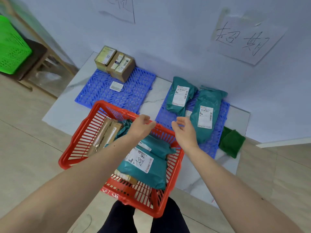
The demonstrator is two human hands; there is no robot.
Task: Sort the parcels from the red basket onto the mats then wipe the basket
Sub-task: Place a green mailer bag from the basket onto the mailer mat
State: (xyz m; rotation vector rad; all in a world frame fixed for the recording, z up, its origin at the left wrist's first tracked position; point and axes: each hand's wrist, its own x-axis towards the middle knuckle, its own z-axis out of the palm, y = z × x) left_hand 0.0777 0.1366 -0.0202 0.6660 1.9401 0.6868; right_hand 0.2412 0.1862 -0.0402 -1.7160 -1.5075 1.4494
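Observation:
The red basket [80,137] stands on the floor in front of me, holding teal mailer bags [143,172] and a cardboard box [104,137]. My left hand [142,126] hovers over the basket's far rim, fingers apart and empty. My right hand [184,130] is just right of the basket, open and empty, close to the right blue mat [223,113]. That mat carries two teal bags [180,95] [206,115]. On the left blue mat [101,93] sit two cardboard boxes [121,66] and a small white label [116,86].
A folded green cloth [231,143] lies right of the right mat. A green basket [11,49] rests on a wooden stool at far left. Handwritten paper signs [245,39] hang on the wall above the mats. My legs are below the basket.

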